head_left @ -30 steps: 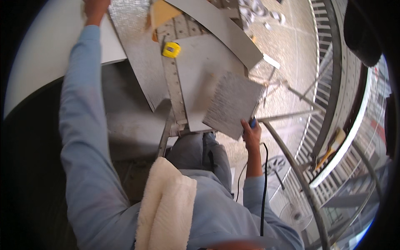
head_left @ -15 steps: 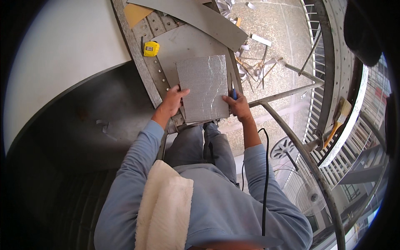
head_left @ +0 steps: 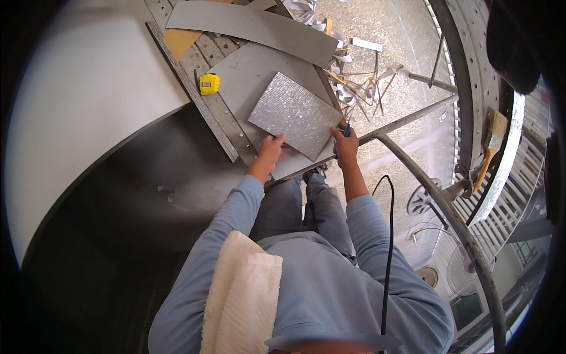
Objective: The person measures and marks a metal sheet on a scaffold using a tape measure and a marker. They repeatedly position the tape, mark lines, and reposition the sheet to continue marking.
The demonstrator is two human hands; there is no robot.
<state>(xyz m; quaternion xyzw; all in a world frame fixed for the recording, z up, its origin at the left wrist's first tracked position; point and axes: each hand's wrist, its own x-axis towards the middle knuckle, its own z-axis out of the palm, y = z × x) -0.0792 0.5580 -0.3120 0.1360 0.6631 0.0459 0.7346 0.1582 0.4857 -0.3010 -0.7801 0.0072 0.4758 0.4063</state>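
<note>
Silvery panel (head_left: 296, 115), one; two hands (head_left: 346, 146) at its edges

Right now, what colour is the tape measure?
The tape measure is mostly bright yellow, seen best in the head view.

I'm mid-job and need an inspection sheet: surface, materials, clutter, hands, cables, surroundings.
Surface: perforated platform, partly covered by a grey board.
Job's things: silvery panel over the board; blue tool.
Clutter: yellow tape measure and curved grey strip atop the platform; pale scraps to its right.
Hands: right hand holds the tool at the panel's right corner; left hand at its near edge, contact unclear.
Cables: black cable passing the right sleeve.
Surroundings: metal rail, brush and fan at right.
</note>
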